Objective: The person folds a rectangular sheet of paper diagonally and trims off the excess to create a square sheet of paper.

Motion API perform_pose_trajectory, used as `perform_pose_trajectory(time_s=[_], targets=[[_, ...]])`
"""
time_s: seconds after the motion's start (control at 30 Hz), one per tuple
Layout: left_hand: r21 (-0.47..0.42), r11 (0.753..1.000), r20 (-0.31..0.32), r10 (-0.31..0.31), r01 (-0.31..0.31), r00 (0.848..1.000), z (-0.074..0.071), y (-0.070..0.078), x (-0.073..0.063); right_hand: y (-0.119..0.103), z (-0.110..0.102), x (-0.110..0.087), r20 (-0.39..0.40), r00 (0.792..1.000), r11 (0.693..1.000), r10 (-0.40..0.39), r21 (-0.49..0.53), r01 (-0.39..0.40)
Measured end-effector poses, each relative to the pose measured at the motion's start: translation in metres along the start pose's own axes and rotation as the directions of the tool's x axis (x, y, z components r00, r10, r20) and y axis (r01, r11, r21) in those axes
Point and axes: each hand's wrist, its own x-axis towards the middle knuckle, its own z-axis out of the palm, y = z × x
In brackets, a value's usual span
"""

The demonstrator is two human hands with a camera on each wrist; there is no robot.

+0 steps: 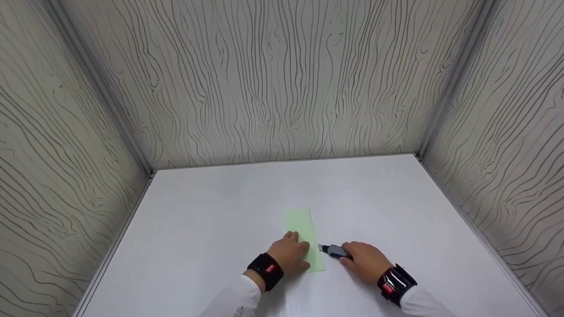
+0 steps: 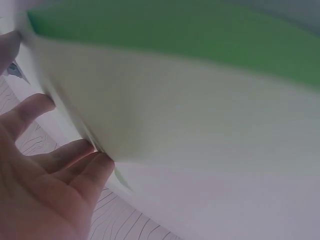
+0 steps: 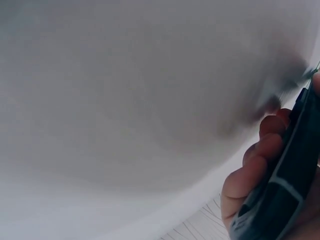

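A narrow strip of light green paper lies lengthwise on the white table. My left hand presses flat on its lower half with fingers spread. In the left wrist view, the fingertips of that hand bear down by a blurred green band of paper. My right hand grips a grey and black utility knife, whose blade tip is right at the strip's right edge. Up close in the right wrist view, fingers wrap round the dark handle of the knife.
The white tabletop spreads out on both sides of the hands. Wood-grain patterned panels wall it in at the back, left and right, joined by grey corner posts. Black bands circle both wrists.
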Motion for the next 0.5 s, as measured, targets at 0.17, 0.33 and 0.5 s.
perform_pose_trajectory(time_s=[0.17, 0.33, 0.5], targets=[[-0.011, 1.000, 0.007, -0.017, 0.017, 1.000, -0.0021, 0.0002, -0.0004, -0.0017, 0.0013, 0.0031, 0.010, 1.000, 1.000, -0.004, 0.004, 0.004], [-0.008, 1.000, -0.004, -0.008, 0.008, 1.000, 0.0006, -0.0008, 0.0000, -0.0008, 0.0015, 0.0037, -0.003, 1.000, 1.000, 0.005, 0.007, -0.005], [0.003, 1.000, -0.029, 0.019, -0.019, 0.999, 0.0059, -0.0032, 0.0013, 0.0015, 0.0039, 0.0043, -0.023, 0.999, 1.000, -0.026, -0.003, 0.026]])
